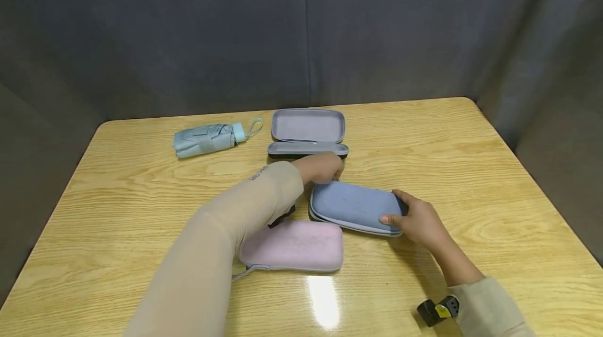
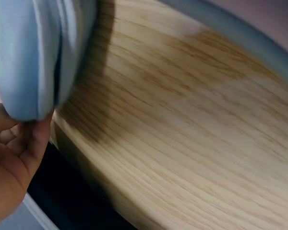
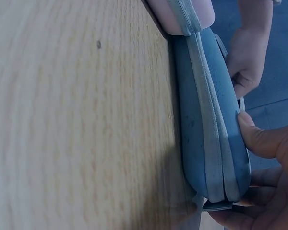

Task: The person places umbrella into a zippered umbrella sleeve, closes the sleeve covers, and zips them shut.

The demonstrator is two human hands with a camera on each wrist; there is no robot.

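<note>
A blue zippered hard case (image 1: 355, 203) lies closed-lidded on the table, slightly turned, its pale zipper band running round the side. My left hand (image 1: 322, 168) pinches its far left corner; the left wrist view shows thumb and fingers (image 2: 36, 143) at that corner, with a dark slit along the zipper band there. Whether a zipper pull is between them is hidden. At the other end my right hand (image 1: 421, 224) grips the case, thumb on top and fingers curled round the end, near a small tab (image 3: 217, 206) in the right wrist view.
A pink case (image 1: 301, 248) with a wrist strap lies in front of the blue one, under my left forearm. Behind stands a grey case (image 1: 308, 126) with its lid raised. A folded light-blue umbrella (image 1: 207, 139) lies at the back left. Dark curtains (image 1: 188, 38) surround the table.
</note>
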